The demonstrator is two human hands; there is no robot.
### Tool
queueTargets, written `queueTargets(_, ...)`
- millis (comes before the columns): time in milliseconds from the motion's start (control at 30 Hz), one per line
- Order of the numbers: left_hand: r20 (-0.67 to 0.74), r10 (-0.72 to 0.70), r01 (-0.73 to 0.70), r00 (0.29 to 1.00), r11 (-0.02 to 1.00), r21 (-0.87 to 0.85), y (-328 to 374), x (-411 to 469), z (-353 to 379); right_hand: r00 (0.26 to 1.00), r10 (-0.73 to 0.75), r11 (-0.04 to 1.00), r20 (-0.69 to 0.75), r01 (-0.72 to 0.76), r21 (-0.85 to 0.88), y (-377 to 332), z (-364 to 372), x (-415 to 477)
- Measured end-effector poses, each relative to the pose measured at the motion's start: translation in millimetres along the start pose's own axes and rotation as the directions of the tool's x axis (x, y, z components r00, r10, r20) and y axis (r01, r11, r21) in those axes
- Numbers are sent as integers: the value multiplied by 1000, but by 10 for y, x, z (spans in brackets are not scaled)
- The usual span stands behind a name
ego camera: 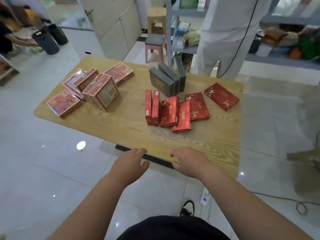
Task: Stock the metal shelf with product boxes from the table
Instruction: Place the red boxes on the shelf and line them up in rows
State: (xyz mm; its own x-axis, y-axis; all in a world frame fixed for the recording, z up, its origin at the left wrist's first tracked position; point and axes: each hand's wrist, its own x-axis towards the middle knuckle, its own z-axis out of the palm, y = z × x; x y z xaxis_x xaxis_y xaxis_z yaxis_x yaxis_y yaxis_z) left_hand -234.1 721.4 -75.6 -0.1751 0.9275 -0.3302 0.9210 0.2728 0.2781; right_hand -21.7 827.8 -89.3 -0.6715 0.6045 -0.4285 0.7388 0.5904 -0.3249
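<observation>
A wooden table (131, 134) carries three groups of product boxes. Several orange boxes (97, 89) lie and lean at the left. Three grey boxes (164, 80) stand at the back middle. Several red boxes (174, 111) are heaped in the middle, with one red box (221, 96) lying apart at the right. My left hand (129, 161) and my right hand (188, 161) hover at the table's near edge, fingers loosely curled, holding nothing. The grey metal shelf (173, 32) stands behind the table with packets on it.
A person in white (228, 32) stands in front of the shelf beyond the table. A pink stool (155, 47) and a beige stool (155, 19) stand behind the table. Another person (7, 37) bends at the far left near black cylinders (46, 40). A cable (294, 203) lies on the floor at right.
</observation>
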Motion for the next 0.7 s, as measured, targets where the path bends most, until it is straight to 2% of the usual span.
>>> queueTargets(200,15,-92,93,996,996,-19,121,310,-91,998,-41,998,-40,42,36,291,-238,229)
queueTargets(400,30,-151,153,988,986,-60,-102,640,-252,998,-55,996,-41,58,73,327,-382,552)
queueTargets(567,43,-177,181,983,977,-111,-521,1150,-355,1000,21,991,-9,-20,131,253,-469,958)
queueTargets(700,55,-92,97,994,991,-88,-797,1824,-500,993,122,969,-7,-118,215,155,-582,1363)
